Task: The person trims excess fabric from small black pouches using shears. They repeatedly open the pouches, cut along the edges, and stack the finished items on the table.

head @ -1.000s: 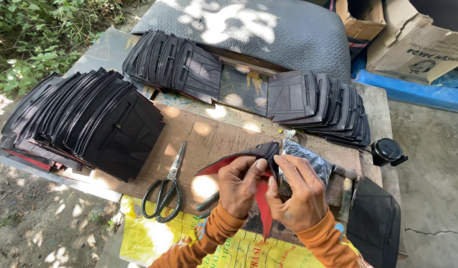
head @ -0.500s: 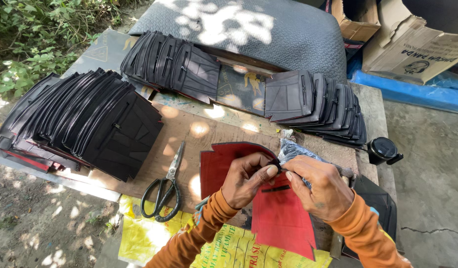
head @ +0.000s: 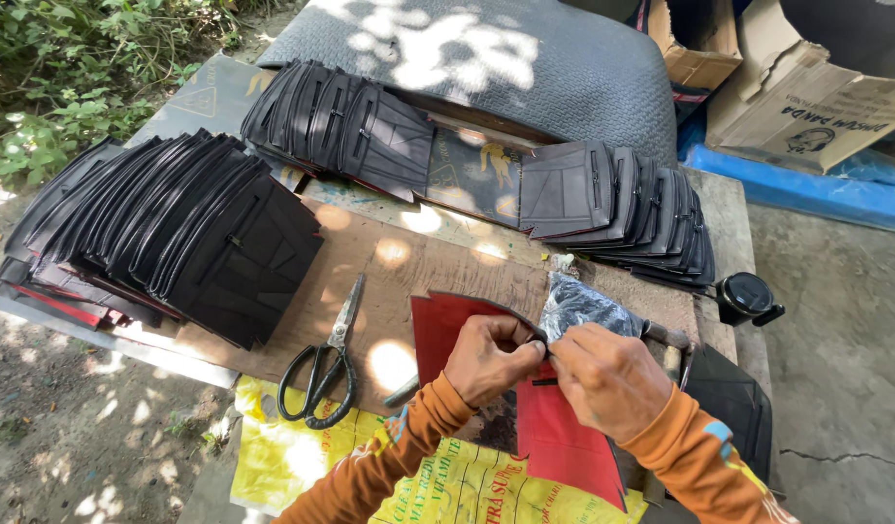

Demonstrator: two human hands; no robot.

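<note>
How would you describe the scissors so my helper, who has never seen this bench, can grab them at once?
Find the brown board covering the worktable, ringed by stacks of black stitched pieces. The scissors lie flat near its front edge, just left of the person's left hand and the red piece it holds. They are the only metal tool there, with black loop handles over the yellow sack.

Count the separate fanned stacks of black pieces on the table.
3: a large stack at the table's left, a smaller stack at the back centre, and another stack at the back right. More could be hidden beneath.
</note>
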